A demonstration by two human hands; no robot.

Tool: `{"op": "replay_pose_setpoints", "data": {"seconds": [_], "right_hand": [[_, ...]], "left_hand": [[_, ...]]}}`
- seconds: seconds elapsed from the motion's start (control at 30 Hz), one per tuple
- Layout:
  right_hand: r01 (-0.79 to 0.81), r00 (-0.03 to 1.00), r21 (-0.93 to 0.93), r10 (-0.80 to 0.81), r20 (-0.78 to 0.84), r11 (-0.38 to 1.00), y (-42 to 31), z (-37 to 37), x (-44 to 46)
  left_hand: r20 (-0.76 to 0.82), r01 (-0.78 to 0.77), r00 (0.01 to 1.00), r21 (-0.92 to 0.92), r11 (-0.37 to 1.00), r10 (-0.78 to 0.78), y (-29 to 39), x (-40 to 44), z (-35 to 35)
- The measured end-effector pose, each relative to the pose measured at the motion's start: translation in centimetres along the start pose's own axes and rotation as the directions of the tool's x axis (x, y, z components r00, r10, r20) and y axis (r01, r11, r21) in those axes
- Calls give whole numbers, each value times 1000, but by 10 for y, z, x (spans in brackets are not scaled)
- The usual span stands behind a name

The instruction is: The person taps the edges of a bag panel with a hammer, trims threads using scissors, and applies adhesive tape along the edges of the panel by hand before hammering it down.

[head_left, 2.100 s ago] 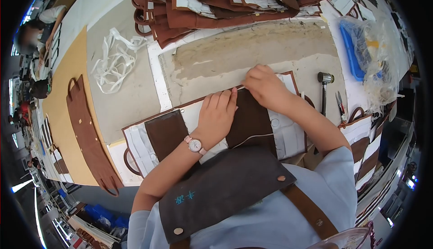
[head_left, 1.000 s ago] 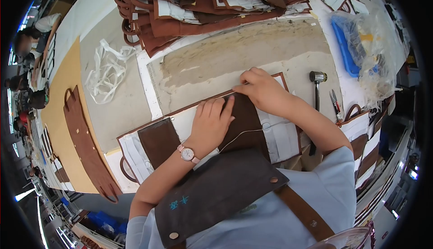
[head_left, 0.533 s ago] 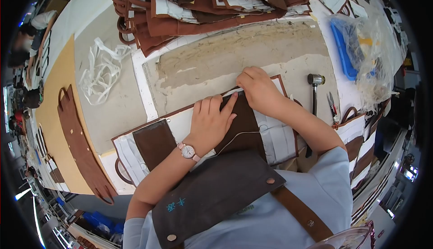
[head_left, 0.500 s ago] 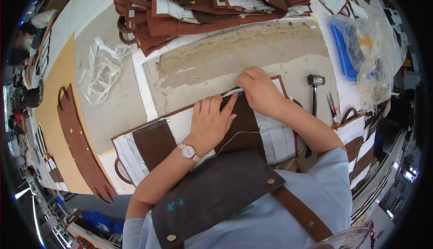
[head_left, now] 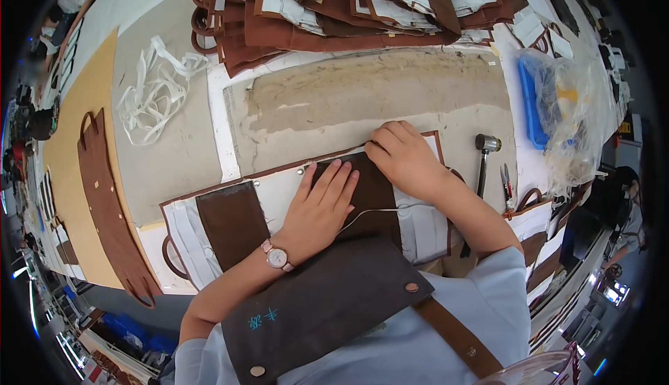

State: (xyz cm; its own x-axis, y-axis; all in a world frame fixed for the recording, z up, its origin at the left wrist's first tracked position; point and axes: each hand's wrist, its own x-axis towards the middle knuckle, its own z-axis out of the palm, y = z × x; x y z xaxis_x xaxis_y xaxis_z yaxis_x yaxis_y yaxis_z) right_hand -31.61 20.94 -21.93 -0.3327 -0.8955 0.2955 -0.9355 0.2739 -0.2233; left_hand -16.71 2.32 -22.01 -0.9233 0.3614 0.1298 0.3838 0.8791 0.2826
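The bag panel [head_left: 279, 193], one piece in brown and white, lies on the table [head_left: 467, 117] right in front of you, its near edge partly hidden by your one dark apron [head_left: 327, 308]; it carries two dark brown patches [head_left: 233, 221], and two small round studs [head_left: 256, 183] show near its far edge; your left hand [head_left: 320, 204] is open, laid flat with its fingers spread across the second patch; your right hand [head_left: 404, 158] has its fingers curled at the far edge, but you cannot tell from here whether they pinch it; one watch [head_left: 277, 257] sits on your left wrist, and one thin pale cord [head_left: 373, 211] crosses the second patch; to your right lie one hammer [head_left: 482, 169] and, just beside it, one hand tool [head_left: 506, 184] with a red handle; farther out are one blue tray [head_left: 533, 103] and clear plastic wrapping [head_left: 582, 106] against it; to your left are one tangle of white ribbon [head_left: 157, 92] and one long brown piece [head_left: 104, 197] with two handles; beyond the panel rises one pile of brown bag parts [head_left: 334, 33], too overlapped to count.
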Motion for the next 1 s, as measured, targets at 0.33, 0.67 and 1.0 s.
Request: {"op": "replay_pose_setpoints", "data": {"seconds": [0.33,0.67,1.0], "right_hand": [[-92,995,39,93,-30,995,7,5,-6],[-17,999,-178,26,47,984,-6,3,1],[-105,990,130,117,-84,986,3,8,-6]], "left_hand": [[-50,41,998,1,999,-40,-4,21,8],[-65,47,997,-38,998,-50,-6,21,12],[-65,71,995,-50,996,-74,-5,20,12]]}}
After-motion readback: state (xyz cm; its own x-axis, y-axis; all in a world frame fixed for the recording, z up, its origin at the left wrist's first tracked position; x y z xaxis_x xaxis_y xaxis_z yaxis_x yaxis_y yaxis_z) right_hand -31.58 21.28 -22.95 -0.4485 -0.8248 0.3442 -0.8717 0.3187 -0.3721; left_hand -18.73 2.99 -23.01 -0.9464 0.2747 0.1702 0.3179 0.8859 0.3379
